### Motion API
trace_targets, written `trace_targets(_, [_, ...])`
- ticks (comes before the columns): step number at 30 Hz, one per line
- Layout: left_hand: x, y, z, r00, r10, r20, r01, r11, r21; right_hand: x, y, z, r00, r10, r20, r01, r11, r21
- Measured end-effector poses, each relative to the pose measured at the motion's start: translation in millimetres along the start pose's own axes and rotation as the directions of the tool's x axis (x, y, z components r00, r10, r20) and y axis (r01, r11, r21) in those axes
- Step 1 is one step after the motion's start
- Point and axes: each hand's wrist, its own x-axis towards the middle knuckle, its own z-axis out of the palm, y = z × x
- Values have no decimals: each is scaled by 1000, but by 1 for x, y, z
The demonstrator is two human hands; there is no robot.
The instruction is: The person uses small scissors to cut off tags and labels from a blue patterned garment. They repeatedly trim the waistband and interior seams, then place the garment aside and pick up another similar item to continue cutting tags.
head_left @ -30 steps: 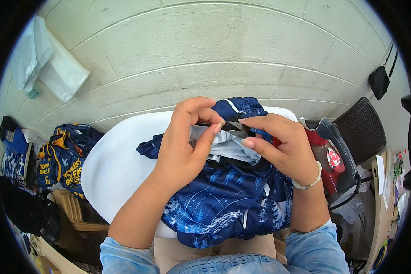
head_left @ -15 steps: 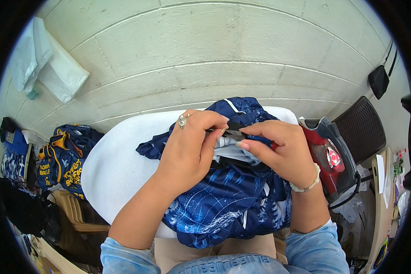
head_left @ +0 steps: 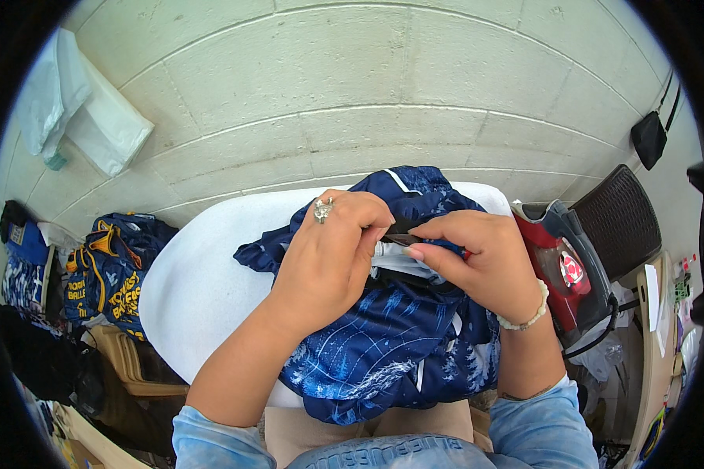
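Centre frame, on the dark-blue printed garment [head_left: 360,352]: right hand [head_left: 485,246] pinches blue-handled snips [head_left: 443,244], blades now nearer left hand [head_left: 325,254], fingertips pressed together, contents hidden; work apparently narrowing there.

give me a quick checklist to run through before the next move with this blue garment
1. Tool secured: ok, the right hand grips the blue-handled tool.
2. Left hand pinching the cloth: cannot tell, its thumb and fingers are closed together but hide what lies between them.
3. Left fingertips well clear of the metal blade: not ok, they are right at its tip, and contact is hard to judge.
4. Garment supported: ok, it lies bunched over the white board.
5. Iron cool: cannot tell, it stands to the right of the board and nothing shows its heat.
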Motion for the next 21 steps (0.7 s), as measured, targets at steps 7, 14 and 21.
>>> trace_targets(7, [6,-15,-15,945,-163,-285,203,972,118,4,11,7,953,247,-176,-191,939,284])
trace_targets(14, [9,-32,-23,836,-414,-359,397,909,-125,9,32,16,892,337,-301,-175,872,457])
trace_targets(21, [7,-20,-18,980,-190,-62,196,973,123,9,34,16,906,330,-265,-183,871,456])
